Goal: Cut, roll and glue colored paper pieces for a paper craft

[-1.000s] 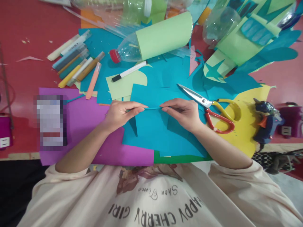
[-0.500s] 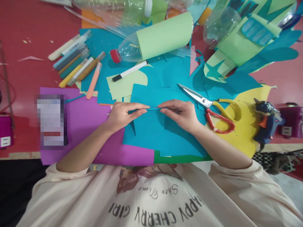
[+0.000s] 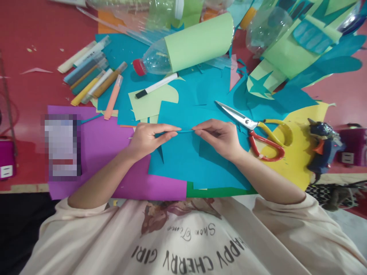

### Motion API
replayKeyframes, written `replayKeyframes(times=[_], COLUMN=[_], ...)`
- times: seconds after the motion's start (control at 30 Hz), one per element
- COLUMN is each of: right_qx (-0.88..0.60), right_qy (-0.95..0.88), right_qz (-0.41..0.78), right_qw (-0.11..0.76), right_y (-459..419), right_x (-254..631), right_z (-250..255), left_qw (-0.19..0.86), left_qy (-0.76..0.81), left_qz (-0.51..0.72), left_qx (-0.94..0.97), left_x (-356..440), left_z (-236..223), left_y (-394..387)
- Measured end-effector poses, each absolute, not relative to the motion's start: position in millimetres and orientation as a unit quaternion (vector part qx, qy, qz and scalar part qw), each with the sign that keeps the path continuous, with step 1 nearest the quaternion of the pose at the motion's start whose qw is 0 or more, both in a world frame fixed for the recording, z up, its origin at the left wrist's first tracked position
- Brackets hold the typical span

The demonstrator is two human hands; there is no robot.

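Note:
A thin rolled teal paper strip is stretched level between my two hands. My left hand pinches its left part with fingers closed. My right hand pinches its right end the same way. Both hover just over a teal paper sheet that lies on a purple sheet. Red and yellow scissors lie shut just right of my right hand.
Markers lie at the upper left, with a black-capped marker nearer. A plastic bottle wrapped in green paper lies behind. A blue glue gun rests at the right on yellow paper. Paper scraps crowd the back.
My left hand slid a little to the right along the strip, closing the gap between the hands. My right hand barely moved.

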State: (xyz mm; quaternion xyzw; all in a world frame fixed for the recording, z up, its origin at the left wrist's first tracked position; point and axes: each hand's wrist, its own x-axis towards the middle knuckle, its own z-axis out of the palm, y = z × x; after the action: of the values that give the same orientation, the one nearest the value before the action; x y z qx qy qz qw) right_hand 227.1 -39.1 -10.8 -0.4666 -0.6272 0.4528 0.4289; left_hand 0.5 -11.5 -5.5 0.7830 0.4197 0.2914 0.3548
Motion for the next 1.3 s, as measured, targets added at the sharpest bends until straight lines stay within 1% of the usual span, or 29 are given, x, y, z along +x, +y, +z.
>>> replayKeyframes(times=[0.13,0.27,0.43,0.67,0.97,1.3], right_qx=[-0.474,-0.488,-0.487,-0.492,-0.493,-0.482], right_qy=[-0.625,-0.637,-0.633,-0.627,-0.605,-0.606], right_qz=[0.48,0.473,0.469,0.486,0.507,0.505], right_qw=[0.393,0.363,0.377,0.36,0.365,0.38], right_y=[-39.1,-40.0,-40.1,-38.8,-38.2,-37.8], right_x=[224.9,222.1,221.0,223.3,223.8,223.8], right_z=[-11.0,-13.3,-14.6,-13.7,-14.6,-14.8], left_qw=[0.362,0.383,0.416,0.431,0.422,0.41], left_qy=[0.43,0.423,0.426,0.424,0.414,0.42], left_qz=[0.275,0.26,0.236,0.224,0.246,0.254], left_qx=[0.78,0.779,0.768,0.765,0.768,0.769], left_x=[2.5,4.5,4.7,4.5,4.5,4.4], left_z=[-6.3,-8.0,-6.6,-3.2,-6.1,-8.3], left_y=[-12.5,-13.3,-13.2,-12.4,-11.2,-12.7])
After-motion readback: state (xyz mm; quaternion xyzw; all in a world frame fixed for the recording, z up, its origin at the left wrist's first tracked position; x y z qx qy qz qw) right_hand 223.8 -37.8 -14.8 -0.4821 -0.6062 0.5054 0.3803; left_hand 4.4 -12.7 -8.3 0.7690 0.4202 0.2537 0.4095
